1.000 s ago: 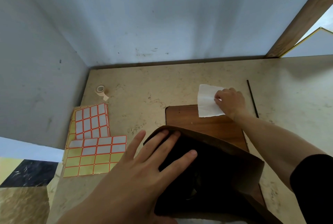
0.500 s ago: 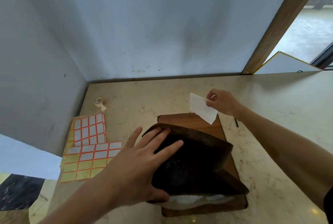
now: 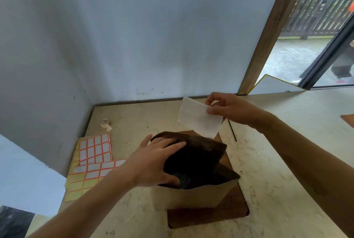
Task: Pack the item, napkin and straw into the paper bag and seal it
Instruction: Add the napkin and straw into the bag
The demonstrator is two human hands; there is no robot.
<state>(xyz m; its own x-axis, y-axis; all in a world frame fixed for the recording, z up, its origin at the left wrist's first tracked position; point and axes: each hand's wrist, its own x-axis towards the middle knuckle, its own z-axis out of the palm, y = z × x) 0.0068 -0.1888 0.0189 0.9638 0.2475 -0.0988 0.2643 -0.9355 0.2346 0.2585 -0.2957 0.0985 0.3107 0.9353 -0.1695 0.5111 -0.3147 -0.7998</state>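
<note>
A brown paper bag (image 3: 193, 193) stands open on a brown wooden board (image 3: 210, 216). My left hand (image 3: 159, 161) grips the bag's left rim, fingers inside the mouth, holding it open. A dark item (image 3: 183, 180) shows dimly inside the bag. My right hand (image 3: 228, 109) pinches a white napkin (image 3: 199, 120) by its right edge, held in the air just beyond and above the bag's mouth. A thin black straw (image 3: 232, 131) lies on the table to the right of the bag, partly hidden by my right wrist.
Sheets of orange-bordered sticker labels (image 3: 92, 159) lie at the left of the table. A small tape roll (image 3: 105, 122) sits near the back left corner. Walls close in at the back and left. A wooden post (image 3: 268, 32) rises at the back right.
My right hand has lifted the napkin off the table and carried it up over the far side of the bag. My left hand has kept holding the bag open.
</note>
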